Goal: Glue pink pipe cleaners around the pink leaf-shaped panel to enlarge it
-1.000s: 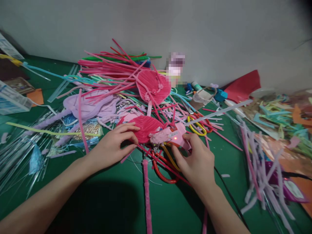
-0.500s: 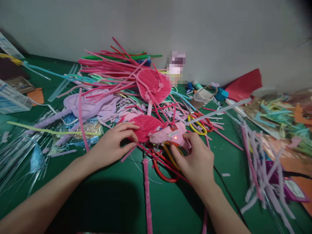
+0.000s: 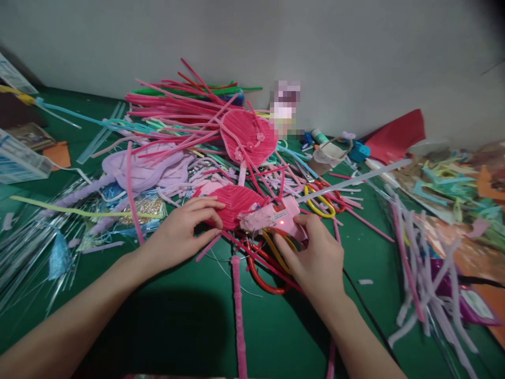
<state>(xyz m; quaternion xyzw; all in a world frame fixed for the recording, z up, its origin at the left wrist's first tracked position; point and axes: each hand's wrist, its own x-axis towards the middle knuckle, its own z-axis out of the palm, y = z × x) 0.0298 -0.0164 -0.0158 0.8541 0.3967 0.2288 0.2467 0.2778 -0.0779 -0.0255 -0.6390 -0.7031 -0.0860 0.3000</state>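
My right hand [image 3: 315,252] is wrapped round the grip of a pink hot glue gun [image 3: 290,218] with a lit orange light. A long translucent glue stick [image 3: 351,184] juts from its back, and its whitish nozzle end points left. With thumb and fingers, my left hand [image 3: 187,229] grips the left edge of a hot-pink panel [image 3: 232,202] made of pipe cleaners laid side by side. The nozzle is at the panel's right edge; whether it touches is unclear. Below the panel, a pink-wrapped stick [image 3: 238,310] runs toward me. Red-handled scissors [image 3: 268,287] lie under the glue gun.
A round pink pipe-cleaner piece [image 3: 244,134] lies behind, beside a heap of pink pipe cleaners [image 3: 165,105]. Lilac wing-like shapes [image 3: 144,168] are at left. Yellow-handled scissors [image 3: 319,202], a small basket [image 3: 325,158] and lilac strips [image 3: 426,273] sit to the right. A black cord [image 3: 366,305] crosses the green table.
The glue gun and my right hand have shifted slightly to the left, toward the pink panel. My left hand stays almost still on the panel.
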